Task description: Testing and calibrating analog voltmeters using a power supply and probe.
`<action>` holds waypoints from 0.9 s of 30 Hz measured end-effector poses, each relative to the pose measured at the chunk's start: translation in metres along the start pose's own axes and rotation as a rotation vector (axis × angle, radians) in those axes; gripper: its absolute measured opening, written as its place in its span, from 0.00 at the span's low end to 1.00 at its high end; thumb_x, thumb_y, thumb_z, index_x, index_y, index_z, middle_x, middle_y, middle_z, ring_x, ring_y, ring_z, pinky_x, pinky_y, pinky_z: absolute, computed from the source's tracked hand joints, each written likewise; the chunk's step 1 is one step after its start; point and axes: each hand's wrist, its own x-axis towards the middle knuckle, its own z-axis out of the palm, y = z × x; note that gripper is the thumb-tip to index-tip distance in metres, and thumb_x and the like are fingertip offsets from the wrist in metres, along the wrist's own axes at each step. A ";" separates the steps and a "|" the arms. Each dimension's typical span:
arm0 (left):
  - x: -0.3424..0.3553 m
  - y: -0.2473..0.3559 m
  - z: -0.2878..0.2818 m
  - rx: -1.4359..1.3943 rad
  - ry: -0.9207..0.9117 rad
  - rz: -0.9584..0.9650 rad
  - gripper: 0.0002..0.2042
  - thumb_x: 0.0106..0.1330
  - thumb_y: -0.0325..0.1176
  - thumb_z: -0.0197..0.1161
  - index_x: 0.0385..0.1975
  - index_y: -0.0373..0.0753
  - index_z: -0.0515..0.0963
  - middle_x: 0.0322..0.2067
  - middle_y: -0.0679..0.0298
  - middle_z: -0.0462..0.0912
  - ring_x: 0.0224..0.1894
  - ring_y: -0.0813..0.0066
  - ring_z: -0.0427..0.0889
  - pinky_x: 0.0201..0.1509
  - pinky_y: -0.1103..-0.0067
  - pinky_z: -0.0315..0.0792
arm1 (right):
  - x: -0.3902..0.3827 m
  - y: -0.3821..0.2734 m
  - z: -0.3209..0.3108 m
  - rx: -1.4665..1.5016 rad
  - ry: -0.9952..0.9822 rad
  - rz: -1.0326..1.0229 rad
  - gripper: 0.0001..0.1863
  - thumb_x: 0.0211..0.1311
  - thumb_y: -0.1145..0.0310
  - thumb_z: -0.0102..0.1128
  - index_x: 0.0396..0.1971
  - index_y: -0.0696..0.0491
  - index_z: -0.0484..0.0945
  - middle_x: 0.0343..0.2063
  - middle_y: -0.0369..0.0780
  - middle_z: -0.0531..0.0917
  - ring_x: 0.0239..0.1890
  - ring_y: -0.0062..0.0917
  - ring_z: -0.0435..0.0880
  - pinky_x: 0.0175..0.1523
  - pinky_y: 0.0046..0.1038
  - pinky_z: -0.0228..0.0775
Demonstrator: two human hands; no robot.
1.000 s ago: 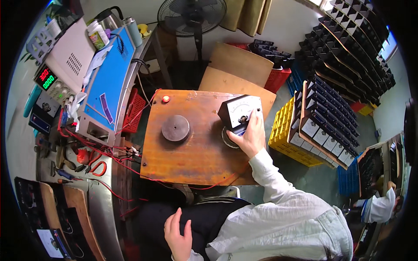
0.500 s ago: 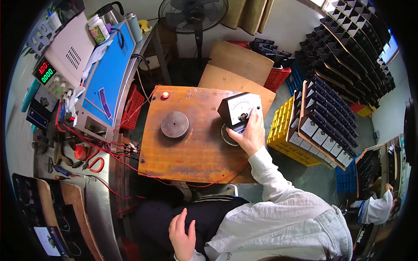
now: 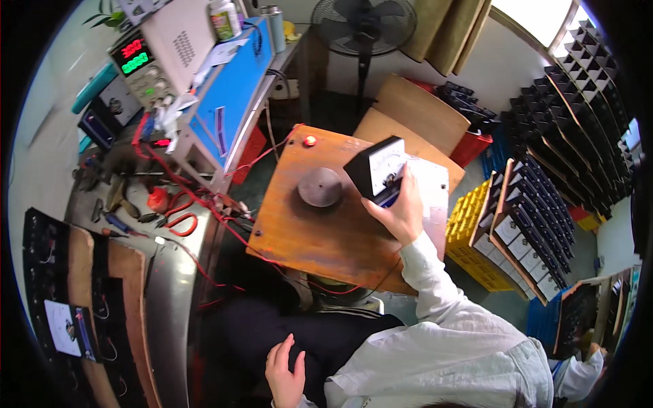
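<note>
Board edges: ok so the wooden board (image 3: 292, 234) sat at a slant, left edge facing the steel bench (image 3: 175, 285) across a dark gap, near edge facing the person's lap, with red cables (image 3: 221, 216) running off the bench and looping along that near side.
Elbow room: plain scuffed wood ran from the dark round disc (image 3: 320, 187) down to the board's near edge. Way tighter on the right, where a crate stood just beside the board.
Yellow crate: that one, the yellow crate (image 3: 469, 228) right of the board, was packed with rows of white-faced meters (image 3: 534, 234) in black cases, with brown sheets standing among them.
Red crate: past the board's far right corner, behind some cardboard (image 3: 422, 119), a red crate (image 3: 474, 146) held a heap of dark parts (image 3: 466, 98).
Meter in hand: the black-cased meter (image 3: 384, 168) was tilted over the board's right half, right of the disc; couldn't tell if its bottom touched wood.
Right hand: the right hand (image 3: 403, 211) pinched the meter, thumb low on the front, fingers at its right side.
Left hand: the left hand (image 3: 284, 376) hung over the lap, off the board's near edge, fingers loosely spread, well apart from the meter.
</note>
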 end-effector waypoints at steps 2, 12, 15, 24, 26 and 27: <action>-0.001 0.001 -0.005 0.005 0.024 -0.002 0.17 0.68 0.29 0.65 0.55 0.36 0.79 0.47 0.50 0.82 0.50 0.50 0.82 0.55 0.67 0.75 | 0.019 -0.019 0.026 0.064 -0.028 -0.045 0.61 0.39 0.50 0.81 0.67 0.69 0.56 0.51 0.55 0.76 0.52 0.48 0.78 0.56 0.41 0.73; -0.037 -0.018 -0.021 -0.019 0.255 -0.151 0.15 0.68 0.27 0.63 0.54 0.34 0.79 0.44 0.50 0.83 0.47 0.53 0.83 0.53 0.69 0.76 | 0.054 -0.079 0.098 -0.245 -0.357 0.301 0.63 0.39 0.37 0.77 0.68 0.62 0.58 0.52 0.51 0.78 0.52 0.46 0.80 0.54 0.47 0.74; -0.041 -0.022 -0.015 -0.040 0.307 -0.164 0.14 0.69 0.27 0.63 0.53 0.34 0.80 0.43 0.50 0.84 0.46 0.53 0.84 0.53 0.68 0.76 | 0.055 -0.064 0.106 -0.241 -0.320 0.252 0.62 0.39 0.35 0.76 0.67 0.62 0.60 0.50 0.53 0.79 0.51 0.48 0.81 0.53 0.47 0.75; -0.039 -0.014 -0.043 0.002 0.480 -0.115 0.19 0.61 0.22 0.68 0.53 0.35 0.80 0.46 0.52 0.82 0.47 0.55 0.83 0.53 0.71 0.77 | 0.008 -0.075 0.101 0.079 0.090 -0.205 0.61 0.41 0.51 0.81 0.70 0.67 0.55 0.61 0.60 0.71 0.64 0.52 0.71 0.68 0.41 0.63; -0.034 -0.006 -0.049 -0.014 0.592 -0.123 0.23 0.61 0.25 0.70 0.58 0.35 0.77 0.52 0.52 0.79 0.53 0.53 0.80 0.58 0.69 0.75 | -0.032 -0.141 0.065 0.478 -0.026 -0.135 0.61 0.38 0.56 0.82 0.70 0.67 0.56 0.62 0.59 0.70 0.66 0.50 0.69 0.71 0.39 0.60; -0.031 -0.003 -0.051 0.018 0.662 -0.104 0.25 0.60 0.24 0.70 0.59 0.33 0.75 0.55 0.49 0.78 0.55 0.51 0.79 0.59 0.69 0.74 | -0.055 -0.175 0.047 0.540 -0.138 -0.234 0.60 0.37 0.57 0.82 0.69 0.67 0.57 0.62 0.58 0.70 0.65 0.51 0.70 0.69 0.40 0.62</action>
